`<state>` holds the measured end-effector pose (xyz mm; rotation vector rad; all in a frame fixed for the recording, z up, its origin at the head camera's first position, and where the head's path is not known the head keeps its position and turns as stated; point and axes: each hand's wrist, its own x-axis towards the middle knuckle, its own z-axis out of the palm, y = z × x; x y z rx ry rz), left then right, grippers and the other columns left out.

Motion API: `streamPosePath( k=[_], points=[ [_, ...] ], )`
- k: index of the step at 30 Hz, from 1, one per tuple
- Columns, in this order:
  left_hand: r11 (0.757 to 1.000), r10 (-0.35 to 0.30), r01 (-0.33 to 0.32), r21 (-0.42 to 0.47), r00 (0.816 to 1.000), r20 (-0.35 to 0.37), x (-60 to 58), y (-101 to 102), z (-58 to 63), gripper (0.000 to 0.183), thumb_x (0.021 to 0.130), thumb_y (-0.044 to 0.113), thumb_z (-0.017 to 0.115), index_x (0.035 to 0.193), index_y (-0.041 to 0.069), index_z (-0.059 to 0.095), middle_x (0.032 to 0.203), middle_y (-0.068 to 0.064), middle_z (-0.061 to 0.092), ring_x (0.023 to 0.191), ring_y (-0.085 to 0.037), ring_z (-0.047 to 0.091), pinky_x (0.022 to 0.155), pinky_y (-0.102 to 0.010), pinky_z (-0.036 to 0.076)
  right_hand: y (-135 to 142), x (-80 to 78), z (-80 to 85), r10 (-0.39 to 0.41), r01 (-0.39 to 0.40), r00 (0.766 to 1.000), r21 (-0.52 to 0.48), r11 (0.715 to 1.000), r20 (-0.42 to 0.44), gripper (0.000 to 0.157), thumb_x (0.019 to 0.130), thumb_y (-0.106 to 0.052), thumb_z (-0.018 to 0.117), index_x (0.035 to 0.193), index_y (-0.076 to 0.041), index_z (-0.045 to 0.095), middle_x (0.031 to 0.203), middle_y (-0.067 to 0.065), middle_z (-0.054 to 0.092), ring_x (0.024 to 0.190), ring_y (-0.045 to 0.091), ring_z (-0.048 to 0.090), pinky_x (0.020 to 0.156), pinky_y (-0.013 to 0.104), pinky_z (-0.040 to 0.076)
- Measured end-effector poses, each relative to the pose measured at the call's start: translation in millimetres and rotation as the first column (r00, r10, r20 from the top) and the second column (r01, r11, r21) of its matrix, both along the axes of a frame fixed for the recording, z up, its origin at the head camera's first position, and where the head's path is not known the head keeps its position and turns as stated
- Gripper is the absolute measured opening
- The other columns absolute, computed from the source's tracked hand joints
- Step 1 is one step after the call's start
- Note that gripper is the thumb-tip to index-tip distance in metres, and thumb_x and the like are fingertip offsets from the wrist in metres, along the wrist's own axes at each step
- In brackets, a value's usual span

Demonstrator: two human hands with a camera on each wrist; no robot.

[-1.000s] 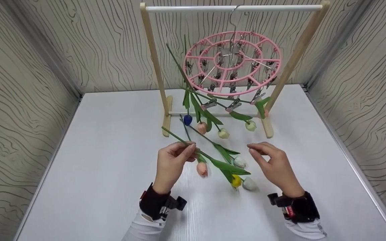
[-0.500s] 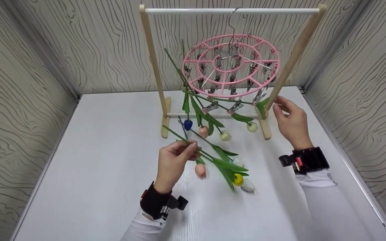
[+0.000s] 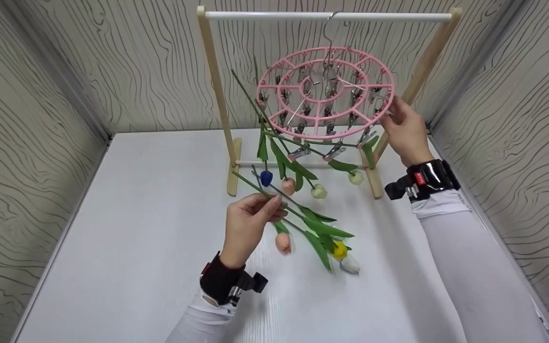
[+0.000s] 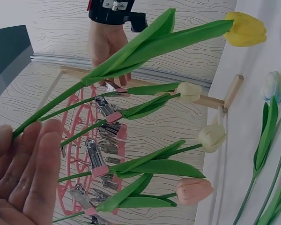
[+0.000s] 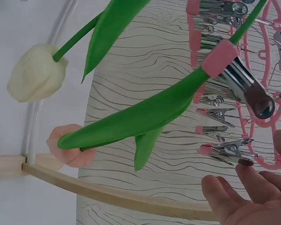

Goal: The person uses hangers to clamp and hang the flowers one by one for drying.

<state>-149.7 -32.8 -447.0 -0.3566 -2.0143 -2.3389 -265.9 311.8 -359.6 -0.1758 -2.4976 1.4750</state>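
Observation:
My left hand (image 3: 250, 221) pinches the green stem of a yellow tulip (image 4: 246, 29) between thumb and fingers, above the table. My right hand (image 3: 408, 136) is at the right edge of a round pink clip hanger (image 3: 316, 136). In the right wrist view a fingertip is at the handle end of a metal clip (image 5: 230, 149), with the thumb apart from it. Clips on the hanger hold several tulips by their stems, heads downward: a blue one (image 3: 266, 178), a peach one (image 3: 289, 186) and cream ones (image 3: 319, 191).
The hanger hooks over the white bar (image 3: 274, 15) of a wooden stand (image 3: 217, 85). On the white table (image 3: 160, 228) lie a peach tulip (image 3: 282, 243) and white-blue tulips (image 3: 350, 265). Patterned panels enclose the back and sides.
My right hand has moved from beside the lying tulips up to the hanger's right edge. The left hand keeps hold of the yellow tulip, nearly in place.

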Motion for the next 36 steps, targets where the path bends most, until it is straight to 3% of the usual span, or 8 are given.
streamPosePath(
  k=[6,10,13,18,22,26,33,36],
  points=[
    [1.0,0.001,-0.001,-0.013,1.0,-0.006,-3.2,1.3,5.8,0.017,0.11,-0.004,0.075,0.112,-0.02,0.08,0.1,-0.036,0.084,0.079,-0.002,0.082,0.079,-0.021,0.071,-2.7,-2.6,4.9,-0.037,0.035,0.999,0.062,0.997,0.031,0.056,0.123,-0.021,0.062,0.175,-0.003,0.052,0.165,0.027,0.066,0.142,0.029,0.067,0.125,0.038,0.057],
    [1.0,-0.007,0.006,-0.024,1.0,-0.023,-4.6,2.7,10.4,0.018,0.111,-0.003,0.075,0.116,-0.019,0.08,0.103,-0.034,0.086,0.08,-0.002,0.083,0.08,-0.022,0.071,-0.1,-1.8,5.9,-0.037,0.032,0.998,0.114,0.993,0.046,0.05,0.122,-0.022,0.065,0.168,-0.001,0.062,0.146,0.021,0.07,0.116,0.008,0.059,0.1,0.02,0.053],
    [1.0,-0.012,0.011,-0.029,1.0,-0.029,-6.1,3.6,13.0,0.018,0.111,-0.004,0.075,0.117,-0.02,0.08,0.104,-0.035,0.085,0.081,-0.002,0.083,0.08,-0.022,0.071,2.5,-0.1,6.1,-0.019,0.01,0.998,0.143,0.99,0.059,0.048,0.121,-0.019,0.066,0.163,0.002,0.065,0.135,0.015,0.068,0.11,0.006,0.056,0.09,0.017,0.049],
    [1.0,-0.017,0.016,-0.023,0.999,-0.043,-8.5,6.6,17.5,0.018,0.111,-0.005,0.074,0.117,-0.021,0.078,0.104,-0.036,0.085,0.08,0.001,0.081,0.081,-0.022,0.071,7.2,4.4,4.6,0.009,-0.023,0.997,0.185,0.982,0.079,0.045,0.12,-0.022,0.071,0.158,0.002,0.069,0.145,0.021,0.072,0.114,0.007,0.059,0.096,0.019,0.05],
    [1.0,-0.018,0.018,-0.015,0.999,-0.041,-10.6,9.5,21.0,0.017,0.111,-0.006,0.073,0.117,-0.021,0.078,0.104,-0.037,0.085,0.08,0.001,0.081,0.081,-0.022,0.071,8.3,10.5,2.3,0.016,-0.031,0.996,0.169,0.985,0.087,0.046,0.119,-0.028,0.074,0.156,-0.001,0.071,0.149,0.022,0.075,0.11,-0.004,0.064,0.104,0.018,0.052],
    [1.0,-0.014,0.013,-0.01,0.999,-0.043,-13.1,11.2,22.5,0.016,0.111,-0.007,0.072,0.116,-0.021,0.077,0.104,-0.036,0.085,0.08,0.002,0.081,0.081,-0.021,0.071,7.1,15.6,-1.3,0.036,-0.045,0.997,0.15,0.988,0.062,0.045,0.118,-0.028,0.077,0.154,-0.002,0.074,0.144,0.018,0.079,0.103,-0.013,0.067,0.099,0.011,0.054],
    [1.0,-0.009,0.011,0.022,0.997,-0.075,-19.9,14.6,30.6,0.018,0.112,-0.005,0.073,0.117,-0.022,0.077,0.103,-0.034,0.086,0.081,-0.001,0.083,0.081,-0.023,0.072,5.5,24.8,-1.0,0.088,-0.09,0.996,0.151,0.984,0.017,0.041,0.116,-0.029,0.079,0.147,-0.002,0.08,0.114,-0.011,0.084,0.096,-0.012,0.071,0.09,0.009,0.055],
    [0.999,0.004,0.0,0.048,0.996,-0.092,-24.8,17.8,35.3,0.017,0.112,-0.005,0.072,0.117,-0.02,0.078,0.1,-0.031,0.087,0.08,-0.001,0.083,0.081,-0.024,0.073,3.0,30.0,1.7,0.093,-0.095,0.995,0.154,0.983,0.019,0.042,0.116,-0.028,0.078,0.147,0.0,0.079,0.115,-0.009,0.083,0.096,-0.011,0.071,0.087,0.008,0.055]
  ],
)
